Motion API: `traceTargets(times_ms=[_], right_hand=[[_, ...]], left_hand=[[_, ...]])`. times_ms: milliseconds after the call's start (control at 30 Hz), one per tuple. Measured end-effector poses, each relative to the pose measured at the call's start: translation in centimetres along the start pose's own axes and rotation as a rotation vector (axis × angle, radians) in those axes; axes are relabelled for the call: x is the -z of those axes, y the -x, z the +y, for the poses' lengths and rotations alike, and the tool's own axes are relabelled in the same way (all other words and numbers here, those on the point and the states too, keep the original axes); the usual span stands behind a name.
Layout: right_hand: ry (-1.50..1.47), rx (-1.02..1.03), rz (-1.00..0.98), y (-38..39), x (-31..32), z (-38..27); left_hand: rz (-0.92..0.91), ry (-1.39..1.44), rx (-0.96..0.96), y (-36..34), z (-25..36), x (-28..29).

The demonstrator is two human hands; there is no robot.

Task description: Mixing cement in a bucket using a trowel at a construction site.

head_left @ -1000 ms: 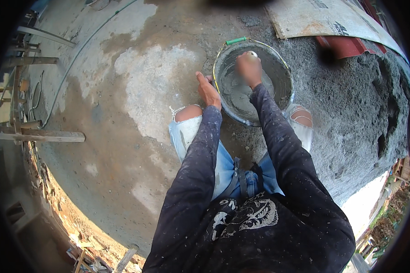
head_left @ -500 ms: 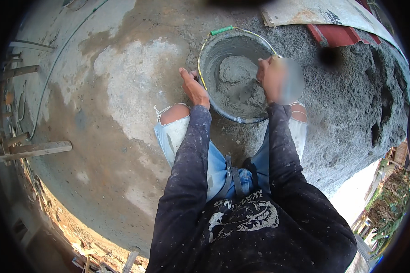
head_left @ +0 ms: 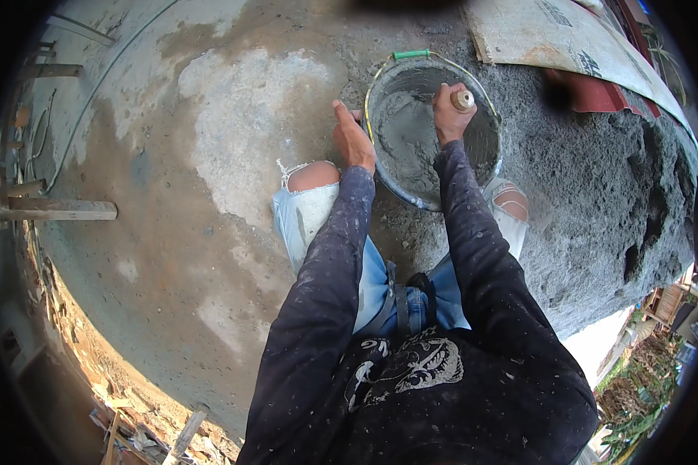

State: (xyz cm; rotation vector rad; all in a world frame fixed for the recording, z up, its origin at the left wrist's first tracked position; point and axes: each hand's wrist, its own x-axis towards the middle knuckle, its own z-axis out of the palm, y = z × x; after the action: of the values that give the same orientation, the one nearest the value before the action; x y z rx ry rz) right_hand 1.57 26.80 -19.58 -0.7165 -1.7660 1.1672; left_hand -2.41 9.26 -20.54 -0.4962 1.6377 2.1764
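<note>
A round dark bucket [head_left: 492,170] of wet grey mortar [head_left: 408,128] stands on the ground between my knees. Its wire handle with a green grip [head_left: 411,54] lies against the far rim. Over the bucket, my right hand [head_left: 451,120] is closed round a round wooden tool handle [head_left: 463,100], seen end-on; the tool's working end is hidden below the hand. Beside the left rim, my left hand [head_left: 354,142] has its thumb raised and apart, its other fingers partly hidden against the bucket's outer side. Mortar lies mainly on the bucket's left and near sides.
A large heap of grey sand or mix [head_left: 582,186] rises on the right, partly under a pale sheet [head_left: 527,35] and a red corrugated piece [head_left: 593,93]. Wooden posts [head_left: 62,209] and a thin hose [head_left: 93,93] are at the left, on stained concrete [head_left: 248,124].
My right hand has moved left from the bucket's right rim to nearer its middle. The mortar has shifted, baring more of the right inner wall. The whole view has shifted slightly.
</note>
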Motion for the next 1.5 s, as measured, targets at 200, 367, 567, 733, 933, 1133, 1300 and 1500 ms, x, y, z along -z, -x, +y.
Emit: traceTargets(times_ms=[200, 367, 567, 733, 933, 1133, 1300, 1500], right_hand=[[-0.093, -0.386, -0.263, 3.7, 3.2, -5.0], [-0.419, -0.292, -0.270, 4.8, 8.1, -12.9], [0.132, -0.180, -0.096, 4.1, 5.8, -8.5], [0.097, -0.034, 0.213, 1.6, -2.8, -7.0], [-0.105, 0.010, 0.545, -0.8, 1.3, -11.5], [-0.312, -0.252, 0.091, 0.0, -4.0, -3.8], [-0.534, -0.597, -0.858, 2.2, -1.5, -5.3], [-0.483, -0.598, -0.905, -0.5, 7.4, -12.3]], left_hand=[[0.019, -0.013, -0.007, -0.7, -0.5, 0.9], [0.022, -0.035, 0.061, -1.4, -1.2, 1.5], [-0.005, 0.013, 0.028, -0.9, -0.9, 0.7], [-0.073, 0.101, 0.070, -1.6, -1.8, 1.1], [-0.062, 0.110, 0.044, -0.4, -0.3, 1.6], [-0.026, 0.080, 0.003, -0.5, -0.7, 0.3], [-0.062, 0.137, 0.074, -0.7, -0.5, 0.8], [-0.078, 0.109, 0.108, -0.8, -0.3, 1.4]])
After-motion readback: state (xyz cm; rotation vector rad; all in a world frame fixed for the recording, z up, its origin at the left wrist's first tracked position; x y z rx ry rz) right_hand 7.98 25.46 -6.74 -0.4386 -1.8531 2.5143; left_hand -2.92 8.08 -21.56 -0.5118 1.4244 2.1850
